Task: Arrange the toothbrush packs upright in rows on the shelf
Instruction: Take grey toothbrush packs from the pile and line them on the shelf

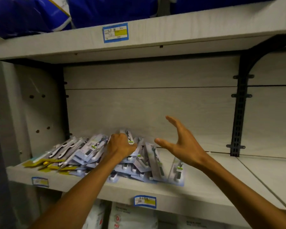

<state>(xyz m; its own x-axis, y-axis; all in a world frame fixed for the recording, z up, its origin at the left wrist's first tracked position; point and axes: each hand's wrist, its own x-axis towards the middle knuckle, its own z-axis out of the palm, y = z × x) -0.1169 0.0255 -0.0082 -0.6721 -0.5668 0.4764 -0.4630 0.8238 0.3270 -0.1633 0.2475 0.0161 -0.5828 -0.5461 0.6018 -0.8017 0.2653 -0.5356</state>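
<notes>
Left hand (120,147) grips toothbrush pack (130,138) atop pile, long axis near-to-far. Right hand (180,142) spread, holding nothing, just right.

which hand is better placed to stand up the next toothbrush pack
Left, probably. The left hand already grips clear-blister toothbrush packs atop the heap on the pale wooden shelf. The right hand hovers open beside it, holding nothing, better suited to steadying.
</notes>
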